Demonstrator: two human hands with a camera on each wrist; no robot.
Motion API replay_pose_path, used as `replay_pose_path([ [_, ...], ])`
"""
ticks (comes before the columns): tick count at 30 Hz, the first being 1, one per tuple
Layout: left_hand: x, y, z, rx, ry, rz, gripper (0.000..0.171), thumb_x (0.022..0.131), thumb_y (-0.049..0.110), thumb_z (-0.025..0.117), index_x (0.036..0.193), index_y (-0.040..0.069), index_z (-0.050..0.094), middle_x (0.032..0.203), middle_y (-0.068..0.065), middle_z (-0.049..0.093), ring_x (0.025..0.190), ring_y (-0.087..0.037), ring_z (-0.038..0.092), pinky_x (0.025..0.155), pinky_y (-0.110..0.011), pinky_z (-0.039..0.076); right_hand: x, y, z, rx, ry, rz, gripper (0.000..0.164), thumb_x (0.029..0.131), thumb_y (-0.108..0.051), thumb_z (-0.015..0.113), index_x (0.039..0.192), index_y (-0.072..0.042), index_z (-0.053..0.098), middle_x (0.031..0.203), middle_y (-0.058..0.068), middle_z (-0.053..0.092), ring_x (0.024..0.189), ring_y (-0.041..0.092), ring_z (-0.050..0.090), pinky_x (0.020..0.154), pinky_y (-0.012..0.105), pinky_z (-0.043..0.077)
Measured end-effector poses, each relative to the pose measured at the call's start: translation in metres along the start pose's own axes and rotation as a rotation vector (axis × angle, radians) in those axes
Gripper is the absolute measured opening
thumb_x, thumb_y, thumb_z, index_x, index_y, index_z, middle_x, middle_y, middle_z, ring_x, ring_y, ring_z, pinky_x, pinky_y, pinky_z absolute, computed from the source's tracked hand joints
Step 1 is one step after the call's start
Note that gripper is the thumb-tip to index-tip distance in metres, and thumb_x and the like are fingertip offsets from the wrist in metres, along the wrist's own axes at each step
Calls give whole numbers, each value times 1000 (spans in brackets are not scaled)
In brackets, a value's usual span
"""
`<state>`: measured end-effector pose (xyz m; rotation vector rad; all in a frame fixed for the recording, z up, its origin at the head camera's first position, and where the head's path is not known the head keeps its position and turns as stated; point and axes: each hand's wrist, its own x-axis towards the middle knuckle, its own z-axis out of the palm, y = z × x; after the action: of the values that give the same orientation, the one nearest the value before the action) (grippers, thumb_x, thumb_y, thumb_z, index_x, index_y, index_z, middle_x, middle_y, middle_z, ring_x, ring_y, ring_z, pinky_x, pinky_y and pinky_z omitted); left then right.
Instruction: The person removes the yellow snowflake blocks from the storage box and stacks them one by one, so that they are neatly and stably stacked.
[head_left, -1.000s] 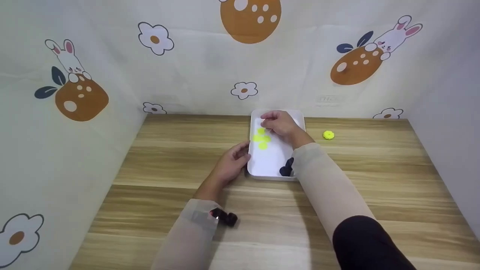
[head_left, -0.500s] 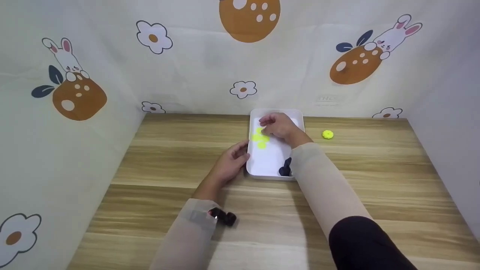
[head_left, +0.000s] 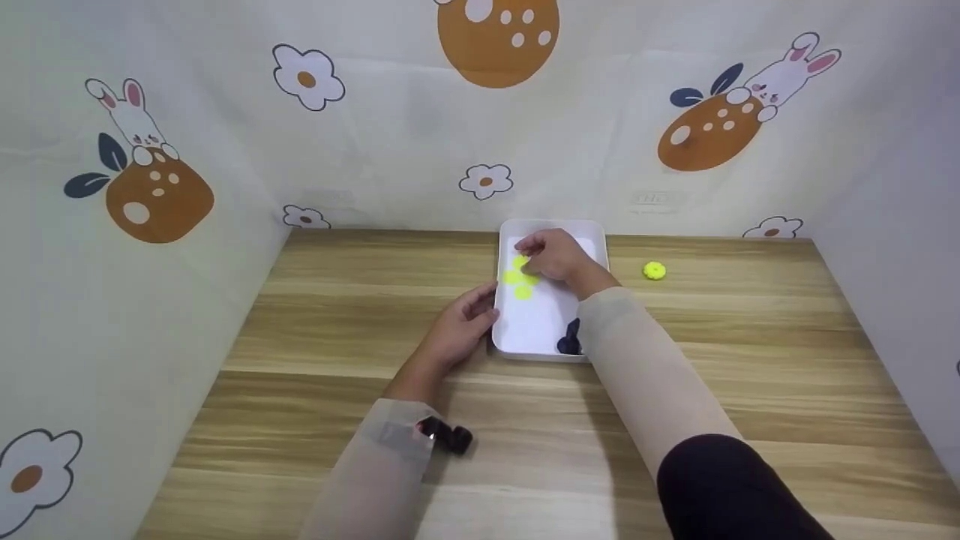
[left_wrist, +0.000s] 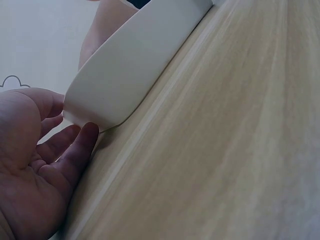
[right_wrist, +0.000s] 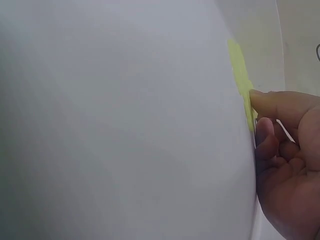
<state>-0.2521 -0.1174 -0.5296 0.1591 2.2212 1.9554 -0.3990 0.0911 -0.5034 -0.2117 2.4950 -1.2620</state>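
Observation:
A shallow white tray [head_left: 544, 330] stands at the back of the table. In its left half, flat bright-yellow dabs [head_left: 523, 292] lie close together in a flower-like cluster. My right hand [head_left: 556, 255] is over the tray, its thumb pressing on the yellow patch [right_wrist: 240, 67], as the right wrist view shows. The other fingers of that hand are bent and hold nothing visible; the hand covers part of the cluster. At the tray's left side, my left hand [head_left: 459, 330] touches the outer wall [left_wrist: 117, 75] with loosely bent fingers and thumb.
A yellow scalloped lump [head_left: 655, 271] with a small dimple lies on the wood-grain table [head_left: 315, 330], right of the tray. Behind it hangs a printed cloth [head_left: 390, 135]. Black wrist cameras [head_left: 451, 436] stick out from both sleeves, the right one over the tray's near corner.
My right hand has come slightly toward me, from beyond the yellow cluster down onto it, with the thumb now on the yellow. My left hand stays at the tray's side.

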Motion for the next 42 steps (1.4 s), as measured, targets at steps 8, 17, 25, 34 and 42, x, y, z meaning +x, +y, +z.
replay_pose_path([
  [8,-1,1,0,15,2,-5,56,106,10,61,160,5,47,160,-20,55,151,-33,53,124,-44,48,-1,1,-3,-49,-3,18,35,90,-8,82,123,-16,80,120,6,70,111,22,60,100,34,53],
  [17,-2,1,0,-18,0,-7,56,106,8,61,161,3,46,162,-21,53,152,-34,51,124,-45,48,-3,1,-3,-51,14,-3,28,92,-12,79,120,-18,81,112,5,66,108,23,58,96,33,51],
  [25,-1,1,1,-12,14,-21,55,106,8,62,160,5,48,163,-19,52,152,-34,51,124,-45,48,-3,4,-6,80,64,34,27,101,-16,64,123,-18,80,121,7,71,104,22,63,89,30,55],
  [34,0,1,1,-41,7,-7,56,106,6,61,160,3,47,164,-20,51,154,-34,49,125,-46,46,-4,-6,-16,400,87,22,26,104,-16,63,127,-13,76,111,8,71,95,20,65,86,32,59],
  [42,-2,2,0,-49,0,-2,56,106,6,61,160,4,47,165,-20,49,154,-35,49,126,-46,45,-20,-28,-37,464,115,14,26,107,-20,62,130,-16,74,129,7,70,105,21,70,92,27,63],
])
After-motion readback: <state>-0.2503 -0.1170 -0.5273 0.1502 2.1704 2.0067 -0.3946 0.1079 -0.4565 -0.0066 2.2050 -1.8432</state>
